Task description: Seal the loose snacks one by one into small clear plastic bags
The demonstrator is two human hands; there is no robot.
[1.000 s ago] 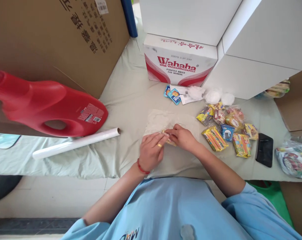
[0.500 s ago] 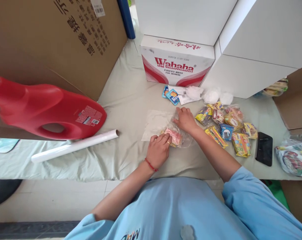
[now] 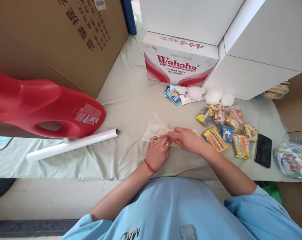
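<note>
My left hand (image 3: 157, 151), with a red cord bracelet and a ring, presses its closed fingers on a small pink-and-yellow snack packet (image 3: 175, 145). The packet lies in a clear plastic bag (image 3: 152, 131) on the cloth, mostly hidden under my hands. My right hand (image 3: 188, 139) reaches across from the right with its fingers together, holding the bag's folded film over the packet. Its fingertips meet those of my left hand. Part of the bag spreads out flat beyond the left fingers.
Several wrapped snacks (image 3: 214, 139) and a black phone (image 3: 263, 151) lie to the right. Behind are blue sachets (image 3: 174, 96), crumpled white plastic (image 3: 213, 96) and a Wahaba-style water carton labelled Wahaha (image 3: 180, 63). At left are a white roll (image 3: 73, 145) and a red jug (image 3: 66, 110).
My right hand has moved down and toward my left hand, folding the bag's right side over the packet. My left hand has stayed nearly in place.
</note>
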